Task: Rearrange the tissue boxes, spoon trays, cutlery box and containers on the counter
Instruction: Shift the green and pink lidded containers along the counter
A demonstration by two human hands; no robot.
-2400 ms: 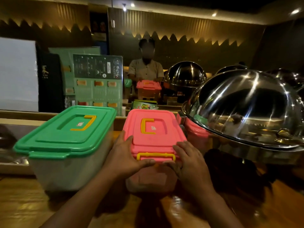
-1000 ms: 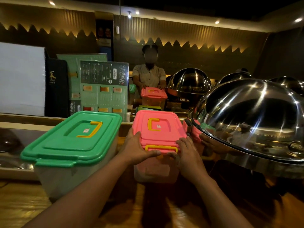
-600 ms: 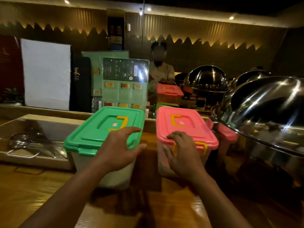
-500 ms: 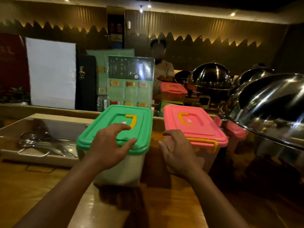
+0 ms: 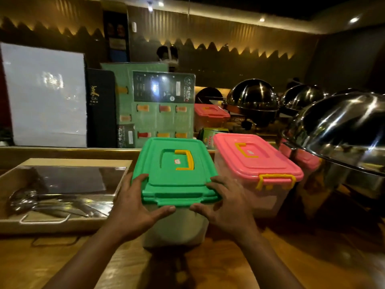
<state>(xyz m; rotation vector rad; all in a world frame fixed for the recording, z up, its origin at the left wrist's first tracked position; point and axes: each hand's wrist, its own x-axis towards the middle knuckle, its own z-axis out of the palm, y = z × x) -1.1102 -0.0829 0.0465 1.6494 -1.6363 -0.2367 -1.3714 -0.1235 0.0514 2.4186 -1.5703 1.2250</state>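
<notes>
A clear container with a green lid (image 5: pixel 175 163) and yellow handle stands on the wooden counter in front of me. My left hand (image 5: pixel 133 207) grips its near left corner, fingers on the lid's edge and thumb under the front lip. My right hand (image 5: pixel 225 207) grips the near right corner the same way. Just to its right stands a container with a pink lid (image 5: pixel 254 159) and a yellow front clasp, with no hand on it.
A steel spoon tray (image 5: pixel 62 222) with several ladles lies at the left. Large steel chafing domes (image 5: pixel 341 130) crowd the right. Upright menu cards (image 5: pixel 162 105) and a white board (image 5: pixel 43 94) stand behind, before a mirror. A green carton (image 5: pixel 208 135) sits behind the containers.
Both hands left the pink-lidded container, which now stands nearer the domes. They moved left and closed on the near corners of the green-lidded container.
</notes>
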